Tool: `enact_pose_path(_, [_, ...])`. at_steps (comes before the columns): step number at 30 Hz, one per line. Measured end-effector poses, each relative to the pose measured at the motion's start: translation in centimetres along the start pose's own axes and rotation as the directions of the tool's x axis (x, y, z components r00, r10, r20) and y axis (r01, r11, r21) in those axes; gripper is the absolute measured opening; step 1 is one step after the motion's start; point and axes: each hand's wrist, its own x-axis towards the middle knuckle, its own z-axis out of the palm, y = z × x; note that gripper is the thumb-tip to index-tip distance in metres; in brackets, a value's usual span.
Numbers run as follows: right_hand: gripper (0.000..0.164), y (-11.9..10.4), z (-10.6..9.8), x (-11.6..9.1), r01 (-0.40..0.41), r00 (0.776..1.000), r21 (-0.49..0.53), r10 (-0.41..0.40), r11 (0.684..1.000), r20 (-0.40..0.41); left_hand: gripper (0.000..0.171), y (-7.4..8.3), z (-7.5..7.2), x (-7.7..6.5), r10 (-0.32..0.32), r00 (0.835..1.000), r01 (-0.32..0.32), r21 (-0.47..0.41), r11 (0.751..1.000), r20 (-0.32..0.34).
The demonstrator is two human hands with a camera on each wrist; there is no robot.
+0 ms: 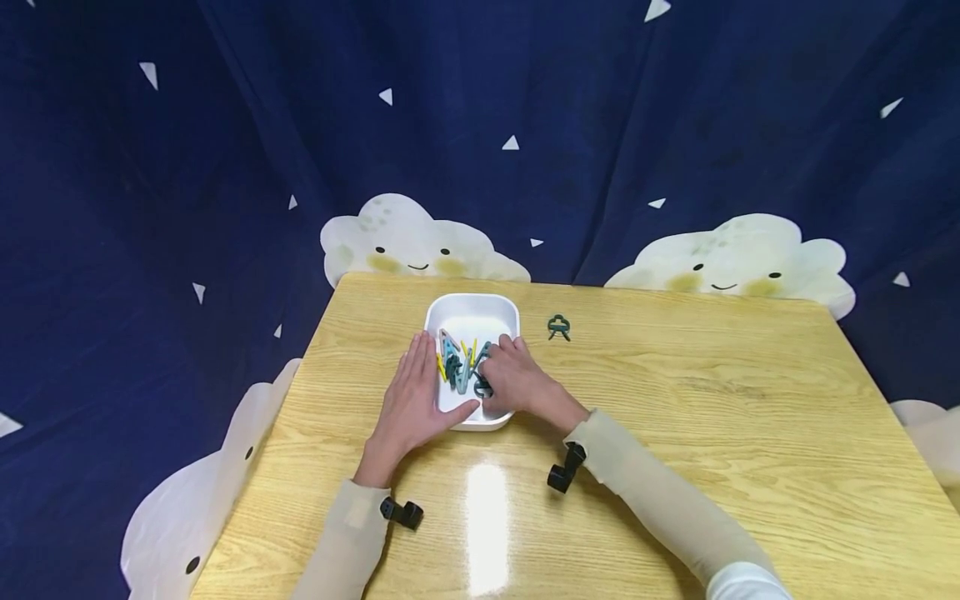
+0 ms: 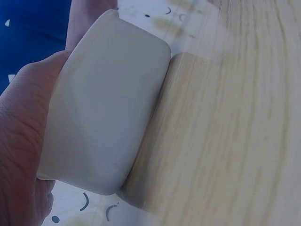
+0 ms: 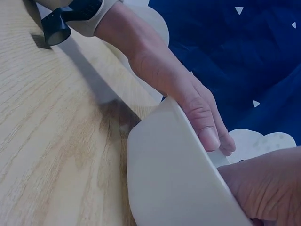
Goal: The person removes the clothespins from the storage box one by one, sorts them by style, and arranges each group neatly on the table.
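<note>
On the desk [image 1: 787, 433] sits a white box [image 1: 472, 307]; the left hand [image 1: 415, 396], fingers straight, touches its left rim. The right hand [image 1: 516, 375] dips inside, its grip hidden. Clips [image 1: 463, 382] there, probably light, stiff plastic, suit pinching at their handle ends.

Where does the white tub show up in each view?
Head: white tub just below centre.
Left wrist: white tub left of centre, outer wall showing.
Right wrist: white tub lower middle, slightly right.
Shared landmark: the wooden table, visible in all three.
</note>
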Motion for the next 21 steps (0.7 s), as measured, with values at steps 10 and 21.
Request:
enact_pose_path(10, [0.045, 0.32, -0.56, -0.12, -0.053, 0.998, 0.007, 0.053, 0.999, 0.02, 0.129, -0.05, 0.14, -0.02, 0.0, 1.0, 0.0, 0.007, 1.0, -0.003])
enact_pose_path(21, [0.055, 0.45, -0.6, -0.27, -0.105, 0.994, -0.043, 0.105, 0.994, -0.001, 0.13, -0.03, -0.05, 0.02, -0.007, 1.0, 0.007, 0.009, 1.0, 0.016])
